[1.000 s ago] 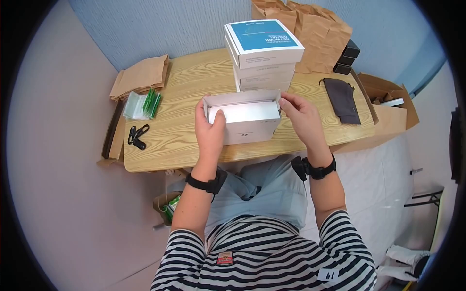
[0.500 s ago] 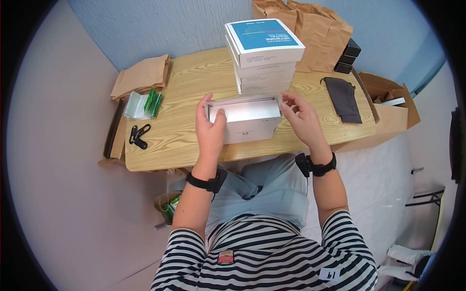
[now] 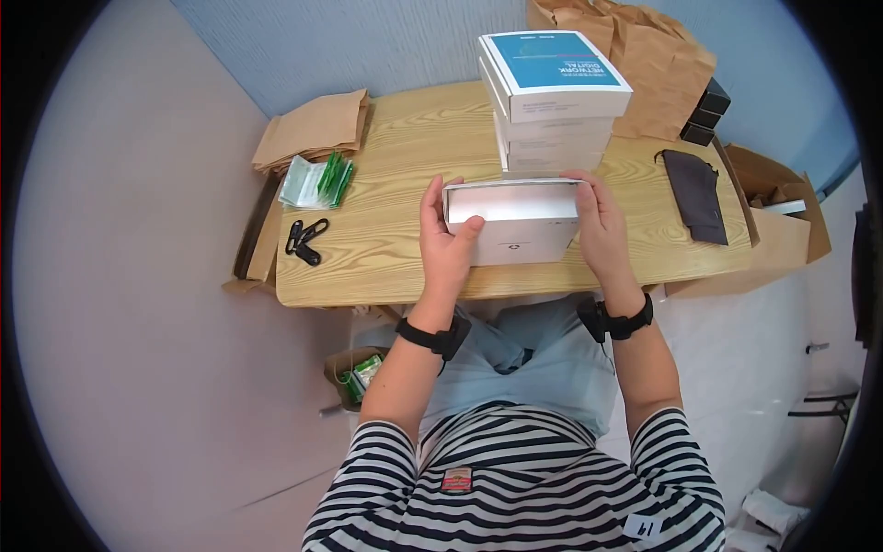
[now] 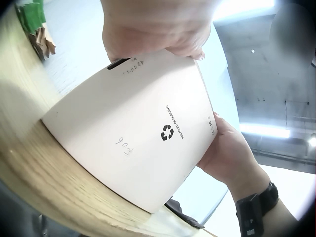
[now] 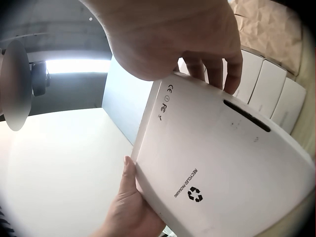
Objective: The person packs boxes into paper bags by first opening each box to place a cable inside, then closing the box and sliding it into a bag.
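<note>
A white cardboard box stands on its edge on the table, its narrow upper side facing up. Its broad near face carries a recycling mark and "RECYCLED PACKAGING" print, clear in the left wrist view. My left hand grips the box's left end, thumb on the near face and fingers round the back. At the upper right corner, my right hand holds the other end, its fingers behind the box. In the right wrist view those fingers bend over the edge near a dark slot. What lies inside the box is hidden.
Behind it rises a stack of white boxes, the top one blue-labelled. Brown paper bags, green-and-clear packets and black clips lie left. A dark pouch and a cardboard carton are right.
The raised white flap at the back of the box has come down over its top. My right hand has closed in around the right end. The head view has shifted, moving the scene rightward.
</note>
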`<state>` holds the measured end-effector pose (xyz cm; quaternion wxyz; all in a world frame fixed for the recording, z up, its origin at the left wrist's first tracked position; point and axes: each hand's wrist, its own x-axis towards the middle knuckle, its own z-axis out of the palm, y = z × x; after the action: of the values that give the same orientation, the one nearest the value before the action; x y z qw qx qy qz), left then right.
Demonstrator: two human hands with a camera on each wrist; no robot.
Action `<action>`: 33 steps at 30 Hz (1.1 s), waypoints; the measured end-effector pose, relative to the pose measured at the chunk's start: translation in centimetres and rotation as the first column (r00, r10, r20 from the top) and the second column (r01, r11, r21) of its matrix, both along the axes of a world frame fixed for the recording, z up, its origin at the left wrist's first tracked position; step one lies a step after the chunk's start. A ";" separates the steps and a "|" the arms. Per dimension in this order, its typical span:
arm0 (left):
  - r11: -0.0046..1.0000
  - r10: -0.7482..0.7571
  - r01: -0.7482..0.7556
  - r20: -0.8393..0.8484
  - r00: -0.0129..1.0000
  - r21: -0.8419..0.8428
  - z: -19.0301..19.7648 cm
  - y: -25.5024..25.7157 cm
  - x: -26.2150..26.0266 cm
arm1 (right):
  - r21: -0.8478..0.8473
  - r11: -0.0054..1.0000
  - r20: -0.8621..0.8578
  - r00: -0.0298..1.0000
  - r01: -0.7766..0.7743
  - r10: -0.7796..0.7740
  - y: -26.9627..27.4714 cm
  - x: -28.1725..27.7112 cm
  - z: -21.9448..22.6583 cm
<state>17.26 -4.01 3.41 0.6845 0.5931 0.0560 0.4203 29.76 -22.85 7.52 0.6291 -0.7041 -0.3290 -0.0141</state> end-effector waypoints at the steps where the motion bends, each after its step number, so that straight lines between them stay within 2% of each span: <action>1: 1.000 -0.002 0.002 -0.003 1.000 0.001 0.0 0.0 0.0 | 0.001 1.000 -0.003 1.000 0.002 -0.002 0.1 -0.1 0.1; 3: 1.000 0.001 0.000 -0.023 1.000 0.008 -0.1 -0.1 0.0 | 0.054 0.993 0.046 0.993 0.106 -0.109 0.7 -0.4 0.4; 4: 1.000 0.000 0.000 -0.028 1.000 0.007 -0.5 0.0 0.0 | 0.053 0.993 0.041 0.993 0.107 -0.109 0.9 -0.5 0.6; 9: 0.999 0.021 -0.020 -0.034 0.999 0.035 -0.5 -0.1 0.0 | -0.032 0.972 -0.013 0.972 0.234 -0.234 1.4 -0.9 2.0; 16: 0.999 0.033 -0.034 -0.018 0.999 -0.010 -0.1 -0.7 0.0 | -0.143 0.966 0.003 0.976 0.216 -0.218 1.2 0.3 3.6; 18: 0.999 0.045 -0.044 -0.028 0.999 0.020 0.5 -0.7 -0.1 | -0.218 0.962 -0.079 0.979 0.165 -0.186 1.0 0.5 4.0; 22: 0.996 0.045 -0.053 -0.107 0.993 -0.067 1.9 -1.1 -0.5 | -0.175 0.971 -0.055 0.983 0.164 -0.176 0.9 0.1 3.6; 24: 0.997 0.050 -0.056 -0.104 0.993 -0.056 1.8 -1.0 -0.5 | -0.061 0.986 -0.069 0.985 0.153 -0.157 0.9 -0.1 3.2; 31: 0.998 0.060 -0.062 -0.092 0.994 -0.017 1.9 -0.4 -0.5 | -0.082 0.987 -0.094 0.984 0.142 -0.149 0.5 -0.2 3.1; 33: 0.989 -0.007 -0.020 -0.176 0.984 -0.150 2.4 0.3 -0.8 | -0.070 0.988 -0.054 0.989 0.136 -0.140 0.4 -0.2 3.1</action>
<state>16.45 -3.72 5.77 0.7183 0.5741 0.1497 0.3633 29.53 -22.42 10.62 0.6126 -0.7456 -0.2611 -0.0260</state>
